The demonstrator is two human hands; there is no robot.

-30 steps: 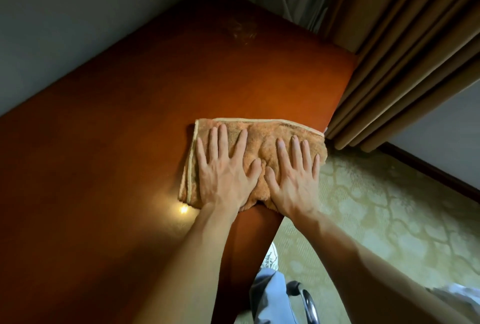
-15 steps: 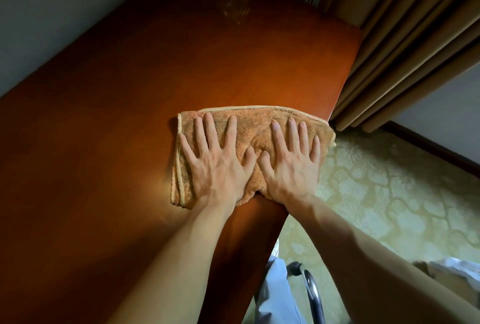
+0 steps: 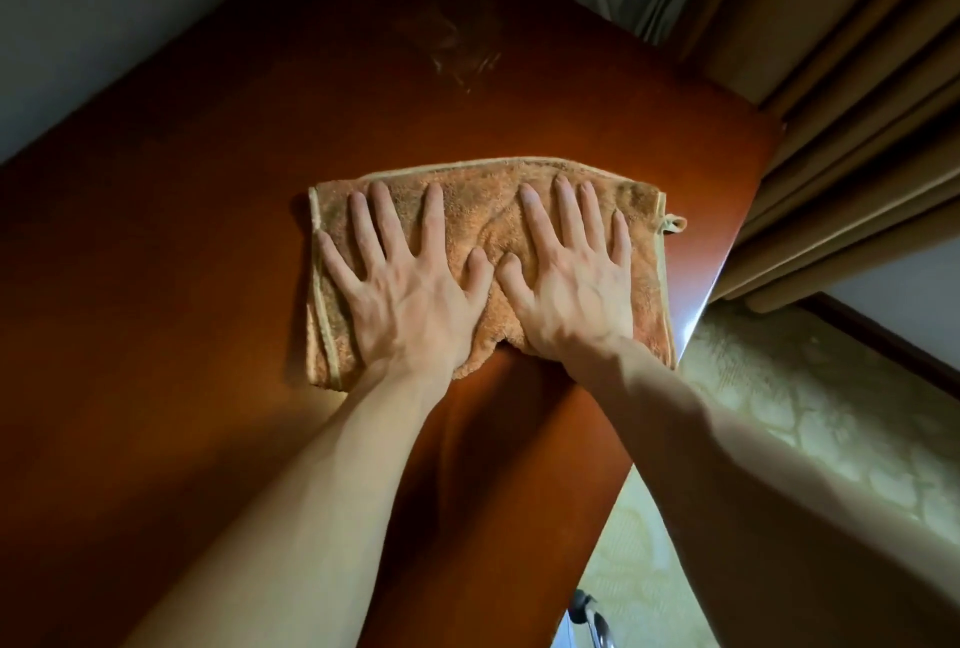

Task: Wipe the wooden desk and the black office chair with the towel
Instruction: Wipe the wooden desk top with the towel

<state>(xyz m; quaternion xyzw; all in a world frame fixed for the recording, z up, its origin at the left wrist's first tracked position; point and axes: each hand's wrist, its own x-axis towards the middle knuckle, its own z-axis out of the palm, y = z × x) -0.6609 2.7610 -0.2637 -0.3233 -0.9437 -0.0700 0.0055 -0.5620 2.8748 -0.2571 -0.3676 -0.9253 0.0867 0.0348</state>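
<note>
Shift: towel (image 3: 483,200) has been pushed further up the tabletop (image 3: 208,283), nearer the dull smudge (image 3: 457,49).
Towel: laid flat by the right edge.
Hands: left hand (image 3: 405,294) and right hand (image 3: 566,288) are pressed flat on it, fingers splayed, nothing grasped, likely so that pressure is spread widely.
Beyond: curtain (image 3: 831,127) hangs beside the corner.

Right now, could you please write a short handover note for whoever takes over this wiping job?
Left hand: flat, fingers spread, pressing the towel.
Right hand: the same, beside it.
Towel: folded, on the wooden desk near its right edge.
Done: desk wiping under way.
Left: the smudges at the far end, the rest of the desk, then the chair, which is not clearly in view.
</note>
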